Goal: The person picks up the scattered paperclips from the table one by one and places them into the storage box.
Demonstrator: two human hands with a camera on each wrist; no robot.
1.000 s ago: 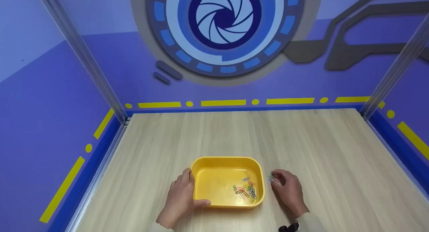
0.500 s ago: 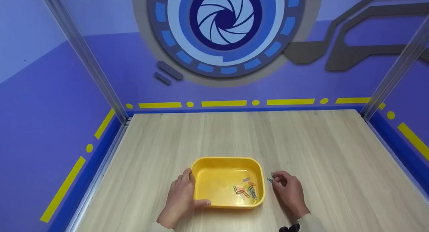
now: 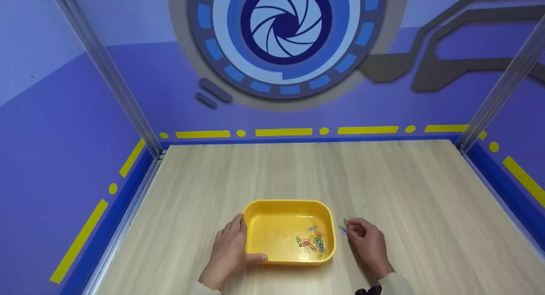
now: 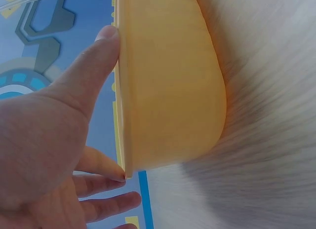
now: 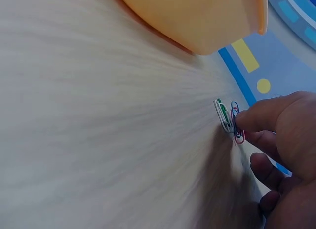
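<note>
A yellow plastic bin (image 3: 272, 233) stands on the table with several coloured paper clips (image 3: 313, 243) lying in its right part. My left hand (image 3: 228, 249) rests against the bin's left side, the thumb along the front rim and the fingers by the left wall. In the left wrist view the straight thumb (image 4: 84, 73) touches the rim, and some other fingers stay apart from it. Just right of the bin, my right hand (image 3: 369, 246) pinches a few paper clips (image 5: 232, 121) between thumb and forefinger, above the table; white, green, blue and red ones show.
The light wood table (image 3: 204, 180) reaches back to a blue-purple wall (image 3: 140, 86) with yellow marks. Metal posts (image 3: 113, 82) rise at both back corners. A dark band (image 3: 369, 290) is around my right wrist.
The right fingers shift slightly and the pinched paper clips turn a little between the fingertips. Left hand, bin and the clips inside it stay in place.
</note>
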